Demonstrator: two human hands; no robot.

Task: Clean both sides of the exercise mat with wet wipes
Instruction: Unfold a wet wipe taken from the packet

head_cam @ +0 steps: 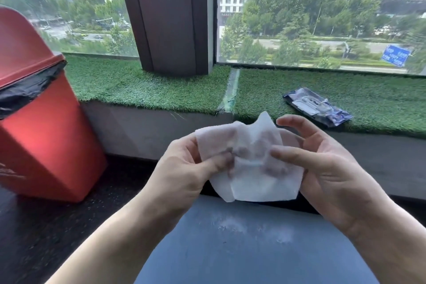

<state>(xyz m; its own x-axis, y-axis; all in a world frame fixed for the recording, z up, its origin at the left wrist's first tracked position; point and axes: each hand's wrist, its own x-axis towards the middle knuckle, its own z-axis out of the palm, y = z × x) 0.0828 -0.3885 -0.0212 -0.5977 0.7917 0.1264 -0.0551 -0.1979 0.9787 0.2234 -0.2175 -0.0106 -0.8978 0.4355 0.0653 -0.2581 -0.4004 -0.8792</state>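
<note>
Both of our hands are meeting in front of us around a single white wet wipe (250, 163). Our left hand (184, 173) is pinching the wipe's left part, with the thumb lying across the front of the cloth and the other fingers hidden behind it. Our right hand (332, 166) is holding the wipe's right edge: its thumb is pressing flat onto the cloth toward the left hand's thumb, the forefinger is arching loosely above the top of the wipe, and the remaining fingers are lying out of sight behind the sheet. The wipe is hanging half unfolded between the two hands, creased down its middle, with one corner poking up above the right thumb and its lower edge drooping below both hands.

Beneath our hands and forearms, the blue-grey exercise mat (249, 244) is lying flat, showing a few pale smudges just under the wipe. Beyond our right hand, up and a little to the right, the dark blue wet wipe pack (318, 106) is resting on the green artificial turf (143, 85) that is covering the window ledge, well apart from our fingers. Far off past our left hand, a red swing-lid bin (41, 122) with a black liner is standing on the dark floor (50, 226). Behind the turf, a dark window post (170, 16) is rising between two panes.
</note>
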